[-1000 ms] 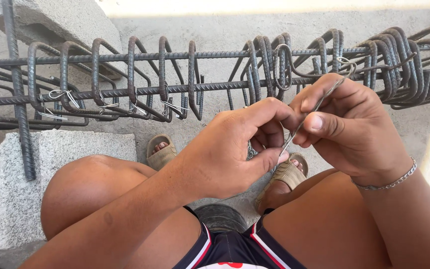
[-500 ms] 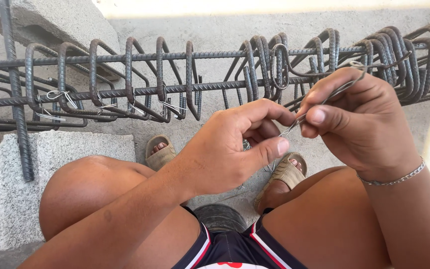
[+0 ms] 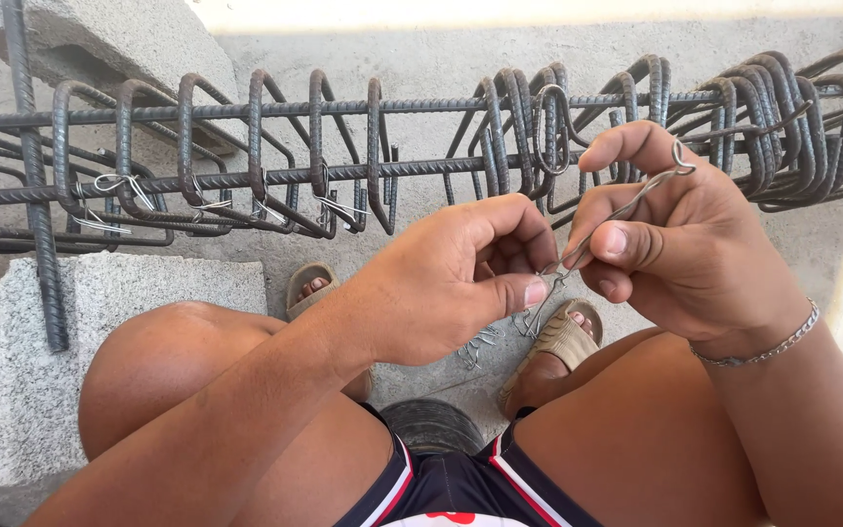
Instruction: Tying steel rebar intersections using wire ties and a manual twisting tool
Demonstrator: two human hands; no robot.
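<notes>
My right hand pinches a thin metal wire hook tool between thumb and fingers, its looped end up near the forefinger. My left hand is closed around small thin tie wires at the tool's lower tip, thumb pressed forward. Both hands hover just in front of a long rebar cage made of dark ribbed bars and bent stirrups. Several stirrups on the left carry silver wire ties. The stirrups on the right are bunched together.
A rough stone block sits at my left knee, and an upright ribbed bar stands against it. More loose tie wires lie on the concrete between my sandalled feet. A silver bracelet circles my right wrist.
My right hand and the hook tool have risen slightly toward the cage. My left hand has stayed at the tool's tip with the wires.
</notes>
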